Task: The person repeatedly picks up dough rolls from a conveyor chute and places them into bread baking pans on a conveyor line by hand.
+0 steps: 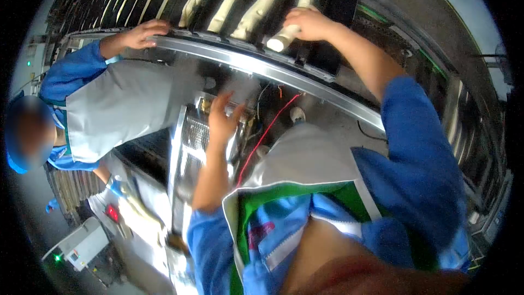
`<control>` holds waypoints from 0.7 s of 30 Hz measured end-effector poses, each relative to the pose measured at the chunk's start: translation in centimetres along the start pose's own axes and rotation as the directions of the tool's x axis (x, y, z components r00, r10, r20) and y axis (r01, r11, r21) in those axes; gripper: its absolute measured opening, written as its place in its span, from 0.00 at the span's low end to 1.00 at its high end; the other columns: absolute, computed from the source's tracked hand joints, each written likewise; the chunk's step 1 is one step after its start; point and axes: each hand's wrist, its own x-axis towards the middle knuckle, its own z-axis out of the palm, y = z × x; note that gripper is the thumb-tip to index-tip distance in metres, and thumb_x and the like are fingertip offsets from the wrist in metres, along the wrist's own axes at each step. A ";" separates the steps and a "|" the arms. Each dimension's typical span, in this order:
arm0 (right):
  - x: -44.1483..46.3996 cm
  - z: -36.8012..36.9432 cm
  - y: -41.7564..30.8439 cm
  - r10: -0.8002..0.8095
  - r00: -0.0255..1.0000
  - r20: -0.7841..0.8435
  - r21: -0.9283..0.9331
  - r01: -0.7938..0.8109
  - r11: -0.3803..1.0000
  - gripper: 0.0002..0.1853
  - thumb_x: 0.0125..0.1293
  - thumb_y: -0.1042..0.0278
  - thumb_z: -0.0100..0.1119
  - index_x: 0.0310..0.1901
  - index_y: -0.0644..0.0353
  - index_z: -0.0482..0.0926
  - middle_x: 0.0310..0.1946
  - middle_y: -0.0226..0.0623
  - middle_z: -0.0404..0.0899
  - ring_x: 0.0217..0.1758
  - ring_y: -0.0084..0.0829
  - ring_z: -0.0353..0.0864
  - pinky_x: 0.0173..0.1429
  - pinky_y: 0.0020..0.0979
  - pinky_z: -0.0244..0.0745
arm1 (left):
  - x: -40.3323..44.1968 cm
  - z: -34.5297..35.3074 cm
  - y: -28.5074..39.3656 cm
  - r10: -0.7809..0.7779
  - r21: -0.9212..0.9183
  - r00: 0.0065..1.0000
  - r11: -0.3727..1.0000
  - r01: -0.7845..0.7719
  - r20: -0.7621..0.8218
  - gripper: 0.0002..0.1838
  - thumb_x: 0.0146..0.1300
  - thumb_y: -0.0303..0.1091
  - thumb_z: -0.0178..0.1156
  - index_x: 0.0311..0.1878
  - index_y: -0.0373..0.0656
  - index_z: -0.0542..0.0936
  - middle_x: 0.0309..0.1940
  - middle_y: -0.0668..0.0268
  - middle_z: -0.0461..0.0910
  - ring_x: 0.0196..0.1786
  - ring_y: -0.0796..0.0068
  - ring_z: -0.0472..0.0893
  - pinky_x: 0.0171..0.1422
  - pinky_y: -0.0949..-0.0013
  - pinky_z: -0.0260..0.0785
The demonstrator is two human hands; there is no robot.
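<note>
Several long, pale, rod-like pieces lie in a row across a dark slatted conveyor at the top. My right hand (308, 23) is wrapped round the near part of the rightmost pale piece (280, 42), whose rounded end points toward me. In front of my apron, below the metal rail (245, 63), my left hand (222, 120) is raised with its fingers apart and nothing in it. Beyond the rail, another pale piece (259, 13) lies just left of the one I hold.
A co-worker (120, 112) in a grey apron stands at the left, one hand (146, 34) on the rail. A perforated metal tray (194, 142) is beside my left forearm. A red cord (267, 128) hangs below the rail. A machine (84, 243) stands lower left.
</note>
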 end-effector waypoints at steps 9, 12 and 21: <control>7.8 3.3 0.8 0.027 1.000 0.013 -0.075 -0.026 0.997 0.16 0.51 0.76 0.59 0.43 0.46 0.83 0.49 0.32 0.78 0.53 0.39 0.76 0.58 0.40 0.72 | -18.8 -3.6 -11.0 -0.696 0.054 0.614 0.644 0.763 -0.373 0.19 0.55 0.29 0.67 0.51 0.38 0.77 0.47 0.61 0.79 0.50 0.66 0.77 0.55 0.64 0.69; 9.5 5.1 0.3 -0.033 0.977 -0.210 -0.226 -0.016 0.974 0.19 0.51 0.76 0.58 0.46 0.45 0.82 0.57 0.33 0.75 0.59 0.39 0.74 0.63 0.39 0.70 | -25.6 -6.5 -15.6 -0.670 -0.111 0.552 0.679 0.725 -0.497 0.21 0.54 0.31 0.68 0.52 0.42 0.77 0.54 0.59 0.76 0.55 0.61 0.76 0.60 0.63 0.68; 0.4 9.4 -10.7 -0.079 0.896 -0.437 0.079 0.126 0.989 0.17 0.56 0.75 0.60 0.49 0.58 0.79 0.54 0.43 0.75 0.59 0.45 0.72 0.65 0.38 0.66 | -37.0 -11.5 -19.4 -0.558 0.156 0.358 0.377 0.913 -0.749 0.34 0.50 0.28 0.62 0.65 0.48 0.68 0.67 0.53 0.63 0.70 0.49 0.61 0.73 0.55 0.55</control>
